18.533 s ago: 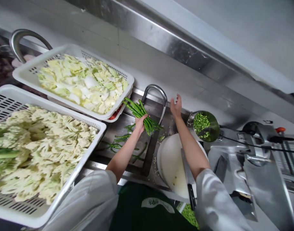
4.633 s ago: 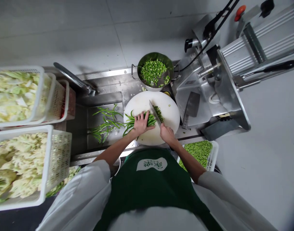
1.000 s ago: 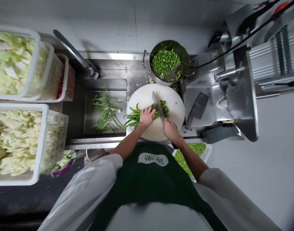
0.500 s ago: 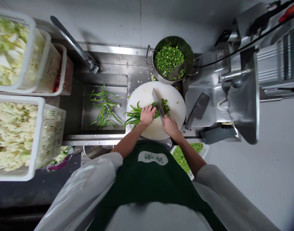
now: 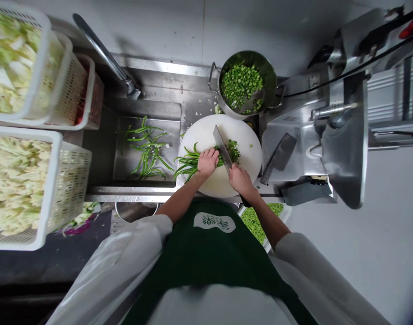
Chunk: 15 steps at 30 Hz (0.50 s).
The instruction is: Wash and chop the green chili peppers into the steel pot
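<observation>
A round white cutting board [image 5: 238,131] lies on the steel counter in front of me. My left hand [image 5: 207,161] presses down on a bundle of long green beans [image 5: 185,163], fingers curled over it. My right hand [image 5: 239,178] grips the handle of a cleaver [image 5: 222,146], whose blade stands against the bean ends beside my left fingers. A small pile of chopped bean pieces [image 5: 234,150] sits just right of the blade.
A steel pot [image 5: 270,74] of chopped beans stands behind the board. Loose beans [image 5: 147,146] lie in the sink [image 5: 125,178], under a faucet [image 5: 105,56]. White baskets hold cabbage [image 5: 10,49] and cauliflower [image 5: 17,180]. A slicing machine [image 5: 341,131] with a second cleaver [image 5: 279,155] is on the right. A basket of chopped beans [image 5: 257,221] sits below the counter.
Both hands stay on the board, cutting; the bundle and blade have barely shifted. The view has drifted slightly, and the chopped pile beside the blade looks much the same.
</observation>
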{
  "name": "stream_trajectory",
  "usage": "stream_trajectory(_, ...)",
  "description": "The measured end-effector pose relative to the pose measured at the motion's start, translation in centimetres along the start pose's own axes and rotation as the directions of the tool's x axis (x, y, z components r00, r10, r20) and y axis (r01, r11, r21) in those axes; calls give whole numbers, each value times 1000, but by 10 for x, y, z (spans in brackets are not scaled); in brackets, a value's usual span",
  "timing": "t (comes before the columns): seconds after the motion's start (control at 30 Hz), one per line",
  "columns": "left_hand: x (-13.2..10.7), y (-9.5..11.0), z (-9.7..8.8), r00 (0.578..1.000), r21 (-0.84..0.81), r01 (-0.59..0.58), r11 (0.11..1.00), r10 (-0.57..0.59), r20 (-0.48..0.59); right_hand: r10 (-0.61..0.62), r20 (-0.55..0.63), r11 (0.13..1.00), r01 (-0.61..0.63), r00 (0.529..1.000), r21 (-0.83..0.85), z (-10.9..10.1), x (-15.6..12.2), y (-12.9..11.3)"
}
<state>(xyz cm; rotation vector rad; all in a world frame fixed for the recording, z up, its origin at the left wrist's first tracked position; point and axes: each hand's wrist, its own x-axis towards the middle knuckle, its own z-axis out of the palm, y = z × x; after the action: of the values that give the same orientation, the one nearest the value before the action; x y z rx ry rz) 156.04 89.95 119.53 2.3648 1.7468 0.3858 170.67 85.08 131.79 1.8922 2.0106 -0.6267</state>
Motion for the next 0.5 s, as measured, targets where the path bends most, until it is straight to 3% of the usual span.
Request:
stream_trajectory(0.1, 0, 0, 1, 1000, -2, -13, 1000, 13, -5, -9, 50, 1000, 10, 999, -6, -1, -14, 4)
stream_trajectory(0.33, 0, -1, 0, 1000, -10, 8, 1000, -8, 6, 3, 10, 1000, -3, 1000, 4, 9, 20, -15)
stream_trajectory(0.5, 0, -1, 1, 1000, -5, 12, 1000, -12, -9, -27, 20, 1000, 27, 999, 2, -4, -9, 4)
